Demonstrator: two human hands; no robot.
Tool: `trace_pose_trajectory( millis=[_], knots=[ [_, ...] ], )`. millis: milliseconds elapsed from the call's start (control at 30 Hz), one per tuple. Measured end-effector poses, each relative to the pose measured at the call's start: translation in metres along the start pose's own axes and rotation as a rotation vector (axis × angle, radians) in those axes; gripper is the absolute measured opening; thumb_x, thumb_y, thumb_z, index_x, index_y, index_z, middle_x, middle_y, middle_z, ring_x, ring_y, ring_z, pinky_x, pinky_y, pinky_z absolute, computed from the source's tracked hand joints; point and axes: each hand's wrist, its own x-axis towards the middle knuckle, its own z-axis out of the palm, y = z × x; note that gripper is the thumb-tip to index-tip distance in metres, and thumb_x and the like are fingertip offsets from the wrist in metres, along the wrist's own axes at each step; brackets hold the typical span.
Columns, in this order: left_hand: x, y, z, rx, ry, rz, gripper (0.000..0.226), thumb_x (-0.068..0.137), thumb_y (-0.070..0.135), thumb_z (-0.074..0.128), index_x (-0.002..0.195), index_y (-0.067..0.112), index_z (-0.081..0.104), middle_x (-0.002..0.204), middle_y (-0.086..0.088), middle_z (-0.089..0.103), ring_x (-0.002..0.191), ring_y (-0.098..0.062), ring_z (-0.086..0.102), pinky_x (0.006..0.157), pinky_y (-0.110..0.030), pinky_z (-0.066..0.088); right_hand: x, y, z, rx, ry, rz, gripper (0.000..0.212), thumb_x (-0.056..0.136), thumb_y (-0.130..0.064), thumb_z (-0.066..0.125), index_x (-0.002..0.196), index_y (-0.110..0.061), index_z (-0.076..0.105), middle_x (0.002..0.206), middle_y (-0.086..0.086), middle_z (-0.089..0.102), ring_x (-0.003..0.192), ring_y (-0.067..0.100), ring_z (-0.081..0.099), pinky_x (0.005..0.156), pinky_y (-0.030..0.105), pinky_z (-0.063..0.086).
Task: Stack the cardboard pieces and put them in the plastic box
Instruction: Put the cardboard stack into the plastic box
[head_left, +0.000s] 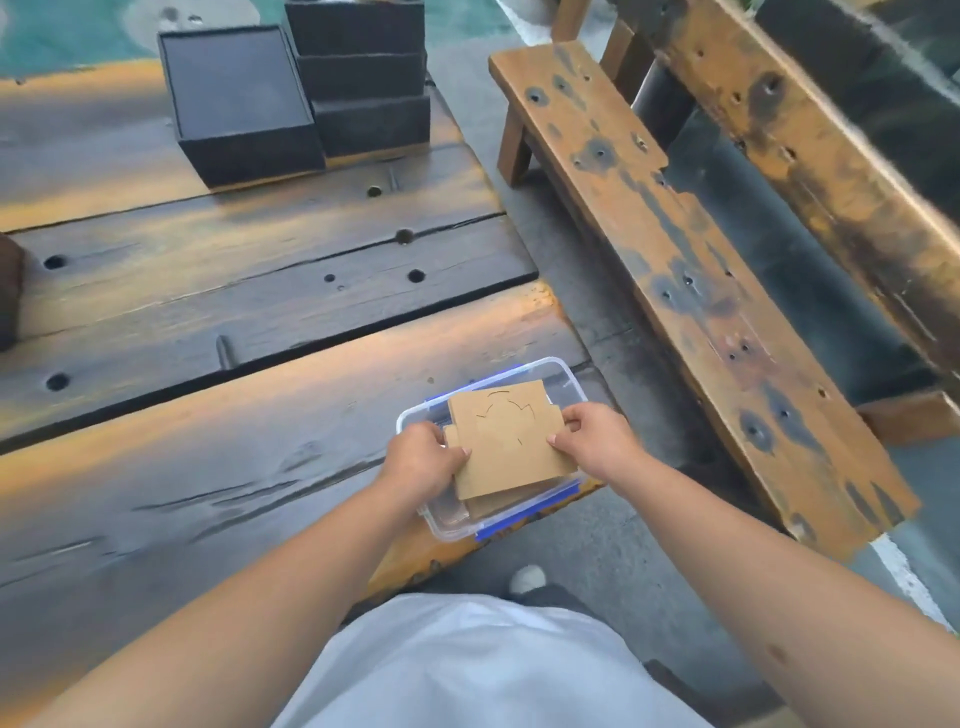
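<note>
Both hands, left (423, 457) and right (597, 441), grip closed on flat brown cardboard stack (506, 441), lower-centre, over clear blue-clipped plastic box (452, 525) on bench (208, 467); seating left.

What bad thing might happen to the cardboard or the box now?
The plastic box sits right at the corner of the wooden table, so pushing down might tip or slide it off. The cardboard pieces, held by the left hand and right hand, lie skewed across the rim, so a corner may catch and bend. The pieces look unevenly stacked and might slip apart.
</note>
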Motion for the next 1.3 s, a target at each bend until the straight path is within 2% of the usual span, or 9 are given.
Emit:
trace_pose_trajectory(
  millis=[200,300,500,633,700,833,1067,1233,1300],
  knots=[
    [0.006,-0.006,0.023,0.087,0.034,-0.078,0.023,0.083,0.032,0.066,0.071,0.017,0.053,0.076,-0.005,0.063,0.075,-0.024,0.058,0.06,-0.029,0.039,0.026,0.001,0.003,-0.256,-0.096,-0.048,0.02,0.083,-0.03,0.071,0.073,-0.017,0.059,0.081,0.004,0.065,0.08,0.025,0.056,0.052,0.029,0.032],
    [0.008,-0.005,0.038,0.112,0.042,-0.139,0.027,0.084,0.032,0.064,0.07,0.015,0.05,0.078,-0.008,0.061,0.077,-0.027,0.055,0.062,-0.029,0.038,0.038,0.007,0.004,-0.337,-0.136,-0.081,0.027,0.084,-0.03,0.069,0.066,-0.017,0.053,0.082,0.007,0.065,0.08,0.027,0.054,0.057,0.029,0.035],
    [0.005,-0.001,0.063,0.139,0.09,-0.234,0.018,0.087,0.026,0.058,0.078,0.015,0.047,0.08,-0.004,0.052,0.074,-0.024,0.048,0.061,-0.028,0.037,0.052,0.012,0.015,-0.462,-0.186,-0.114,0.026,0.086,-0.02,0.059,0.066,-0.018,0.043,0.073,0.001,0.049,0.078,0.026,0.051,0.061,0.029,0.04],
    [0.006,0.007,0.07,0.209,0.095,-0.251,0.01,0.087,0.016,0.05,0.078,0.013,0.046,0.08,-0.006,0.05,0.074,-0.025,0.047,0.062,-0.03,0.039,0.054,0.012,0.021,-0.507,-0.209,-0.132,0.008,0.085,-0.009,0.048,0.078,-0.013,0.05,0.087,0.005,0.054,0.087,0.031,0.059,0.064,0.03,0.043],
    [0.007,0.009,0.072,0.25,0.095,-0.244,0.008,0.088,0.013,0.048,0.08,0.013,0.047,0.079,-0.004,0.049,0.074,-0.024,0.046,0.063,-0.03,0.039,0.056,0.013,0.023,-0.515,-0.221,-0.145,0.012,0.084,-0.008,0.048,0.091,-0.012,0.057,0.097,0.008,0.059,0.092,0.033,0.062,0.066,0.031,0.044],
    [0.007,0.007,0.073,0.27,0.123,-0.248,0.007,0.088,0.009,0.044,0.088,0.012,0.051,0.074,0.0,0.045,0.074,-0.023,0.048,0.062,-0.029,0.04,0.058,0.012,0.023,-0.506,-0.25,-0.151,0.008,0.085,-0.007,0.047,0.084,-0.014,0.051,0.088,0.006,0.053,0.079,0.029,0.055,0.064,0.03,0.044],
    [0.003,0.008,0.073,-0.116,0.117,-0.327,0.004,0.087,0.016,0.046,0.089,0.012,0.046,0.078,-0.001,0.048,0.073,-0.02,0.049,0.059,-0.029,0.038,0.058,0.013,0.021,-0.306,-0.354,-0.079,0.009,0.085,-0.02,0.054,0.09,-0.013,0.05,0.086,0.003,0.053,0.074,0.022,0.052,0.057,0.029,0.041],
    [-0.001,0.004,0.076,-0.4,0.087,-0.394,0.024,0.086,0.015,0.047,0.106,0.004,0.052,0.103,-0.012,0.056,0.092,-0.029,0.054,0.071,-0.033,0.043,0.057,0.013,0.029,-0.013,-0.377,0.038,0.018,0.085,-0.025,0.056,0.093,-0.013,0.045,0.091,0.005,0.053,0.09,0.026,0.056,0.084,0.04,0.051],
    [-0.002,0.002,0.076,-0.441,0.078,-0.406,0.027,0.085,0.014,0.048,0.108,0.003,0.055,0.105,-0.014,0.057,0.092,-0.029,0.055,0.069,-0.032,0.043,0.056,0.014,0.032,0.021,-0.345,0.067,0.016,0.085,-0.024,0.056,0.089,-0.014,0.044,0.087,0.003,0.053,0.085,0.024,0.055,0.083,0.041,0.05]
  ],
)
